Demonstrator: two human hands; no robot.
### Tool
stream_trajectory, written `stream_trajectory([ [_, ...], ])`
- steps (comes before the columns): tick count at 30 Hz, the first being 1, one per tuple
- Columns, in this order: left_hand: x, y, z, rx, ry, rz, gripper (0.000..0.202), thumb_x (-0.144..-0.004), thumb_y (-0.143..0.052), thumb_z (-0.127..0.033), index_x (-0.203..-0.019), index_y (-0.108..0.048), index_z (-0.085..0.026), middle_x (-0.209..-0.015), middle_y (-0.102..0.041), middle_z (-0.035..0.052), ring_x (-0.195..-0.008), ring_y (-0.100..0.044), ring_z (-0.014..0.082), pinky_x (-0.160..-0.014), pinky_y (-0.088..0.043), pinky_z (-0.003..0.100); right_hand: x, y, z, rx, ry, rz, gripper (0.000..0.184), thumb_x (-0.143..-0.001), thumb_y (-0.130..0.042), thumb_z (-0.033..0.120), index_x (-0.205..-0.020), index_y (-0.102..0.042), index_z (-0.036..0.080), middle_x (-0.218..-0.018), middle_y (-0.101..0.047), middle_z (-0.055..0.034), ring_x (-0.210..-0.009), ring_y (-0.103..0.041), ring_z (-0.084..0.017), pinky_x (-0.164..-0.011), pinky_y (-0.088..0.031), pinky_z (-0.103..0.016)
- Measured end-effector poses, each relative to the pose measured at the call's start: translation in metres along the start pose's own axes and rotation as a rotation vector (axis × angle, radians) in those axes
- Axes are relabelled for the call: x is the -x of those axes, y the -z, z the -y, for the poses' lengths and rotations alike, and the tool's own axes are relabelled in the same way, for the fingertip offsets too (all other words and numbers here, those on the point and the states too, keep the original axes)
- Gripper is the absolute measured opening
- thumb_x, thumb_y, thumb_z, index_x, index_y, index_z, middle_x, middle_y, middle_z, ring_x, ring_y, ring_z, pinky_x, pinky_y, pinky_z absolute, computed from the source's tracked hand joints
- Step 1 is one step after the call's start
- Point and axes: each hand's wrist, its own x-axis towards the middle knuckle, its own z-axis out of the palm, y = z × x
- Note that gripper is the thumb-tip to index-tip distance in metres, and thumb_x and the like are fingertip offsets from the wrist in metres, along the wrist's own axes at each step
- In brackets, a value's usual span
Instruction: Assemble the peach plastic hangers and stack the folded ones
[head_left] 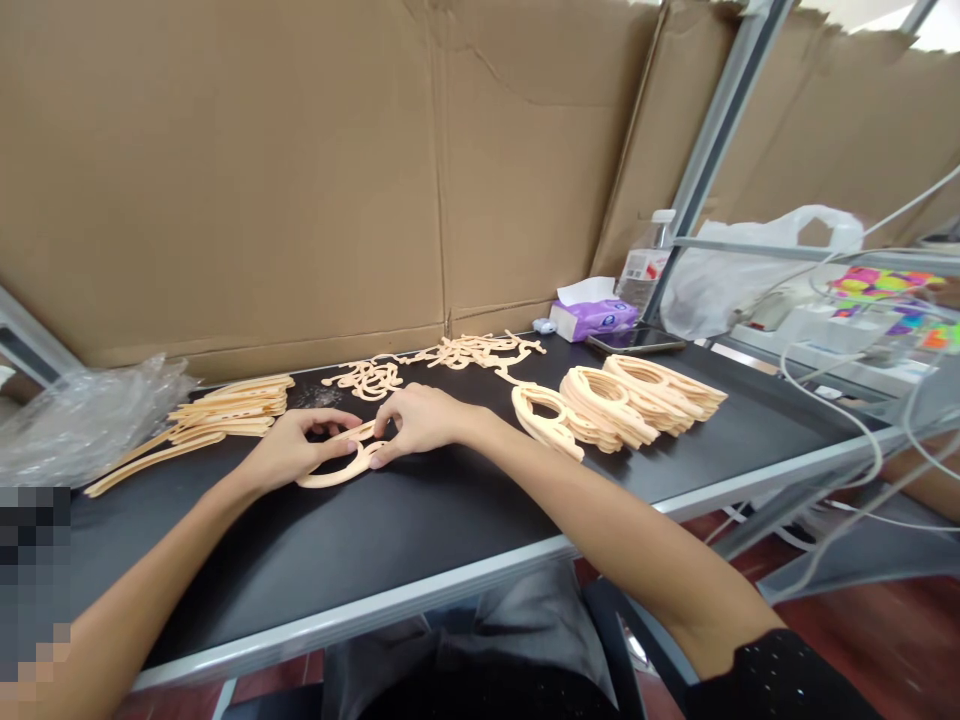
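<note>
In the head view, a pale ring piece point(330, 479) is gripped by both hands, low over the counter point(360, 570), left of its middle and between the front and back edges. Its left part is pinched by the fingers of the left hand point(300, 445), and its right part by those of the right hand point(420, 422); probably it is held from two sides so that it can be steadied. Whether it touches the counter cannot be told. The strips point(232, 408) are laid toward the left end, the scraps point(480, 350) along the back edge, and the stacked rings point(600, 405) toward the right end; it seems that they are sorted by shape. Both forearms are stretched over the front edge, and the wrists are bent inward, with the hands almost meeting.
</note>
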Motion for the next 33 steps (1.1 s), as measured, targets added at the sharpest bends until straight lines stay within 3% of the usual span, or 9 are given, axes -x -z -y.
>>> stream_trajectory([
  [5,-0.0016,-0.001,0.0014,0.067,0.02,-0.021,0.052,-0.067,-0.071,-0.06,-0.101,-0.078,-0.021,-0.081,-0.073,0.003,-0.071,-0.061,0.0187,-0.062,-0.047,0.027,-0.0015,-0.0035,-0.0026,0.041,0.093,-0.118,0.06,-0.063,-0.08,0.061,-0.106,-0.068,0.021,-0.109,-0.064,-0.0075,-0.101,-0.056,-0.026,-0.075,-0.04,-0.03],
  [9,-0.0036,-0.0018,0.0042,0.186,0.059,-0.034,0.054,-0.065,-0.073,-0.06,-0.101,-0.077,-0.02,-0.096,-0.077,0.0071,-0.087,-0.068,0.0255,-0.075,-0.054,0.032,-0.0036,-0.0075,-0.0031,0.01,0.189,-0.098,0.062,-0.065,-0.08,0.058,-0.109,-0.064,0.018,-0.112,-0.065,-0.01,-0.11,-0.052,-0.029,-0.091,-0.04,-0.039],
  [13,-0.0046,-0.0022,0.006,0.233,0.046,-0.011,0.054,-0.067,-0.073,-0.059,-0.103,-0.076,-0.02,-0.103,-0.077,0.0077,-0.093,-0.07,0.0268,-0.084,-0.055,0.035,-0.0035,-0.009,0.0014,-0.002,0.19,-0.042,0.061,-0.069,-0.078,0.058,-0.114,-0.065,0.019,-0.111,-0.068,-0.0083,-0.113,-0.053,-0.029,-0.097,-0.037,-0.041],
  [20,-0.0044,-0.0047,0.0025,0.128,0.023,-0.031,0.05,-0.067,-0.073,-0.06,-0.095,-0.078,-0.019,-0.083,-0.075,0.0049,-0.078,-0.065,0.0207,-0.071,-0.051,0.029,-0.0048,-0.0093,0.003,0.009,0.223,-0.012,0.047,-0.075,-0.076,0.053,-0.104,-0.072,0.017,-0.11,-0.072,-0.0074,-0.108,-0.061,-0.025,-0.092,-0.036,-0.035],
  [33,-0.0089,-0.0088,0.0004,0.06,0.091,-0.076,0.048,-0.063,-0.071,-0.059,-0.088,-0.079,-0.019,-0.072,-0.071,0.0025,-0.064,-0.057,0.0171,-0.056,-0.042,0.026,-0.0026,-0.0066,0.0035,0.023,0.219,0.014,0.045,-0.076,-0.075,0.056,-0.105,-0.077,0.022,-0.108,-0.075,-0.0062,-0.108,-0.061,-0.024,-0.091,-0.032,-0.033],
])
